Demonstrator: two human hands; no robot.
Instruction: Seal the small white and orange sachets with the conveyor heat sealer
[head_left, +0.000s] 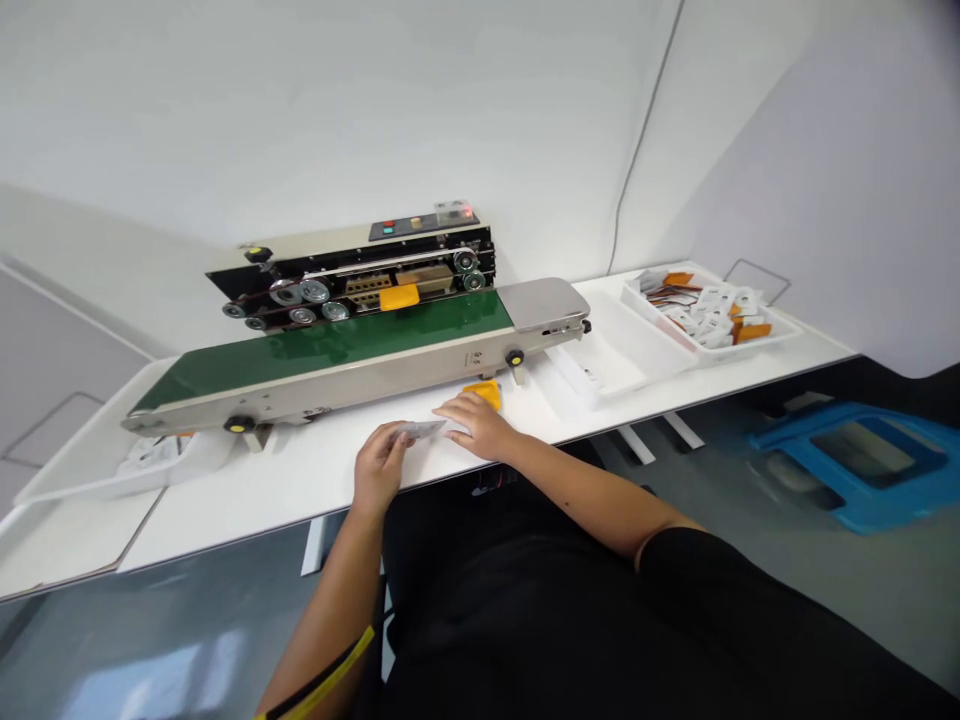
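Between the thumb and fingers of my left hand (379, 468) is a small clear plastic bag (421, 429), held just above the white table. What is inside the bag is too small to make out. My right hand (480, 427) is at the bag's right end, thumb and fingers apart and stretched toward it. Partly behind the right hand lies an orange-yellow packet (491, 393) on the table. Another orange-yellow packet (399, 297) is at the band sealing machine (360, 275), above its green conveyor belt (337, 345).
At the right, a white tray (780, 335) holds several bagged white and orange pieces. A white bin (592, 385) stands beside it. Under the belt's left end is another white bin (97, 485) with bagged pieces. A blue plastic stool (877, 505) is on the floor at right.
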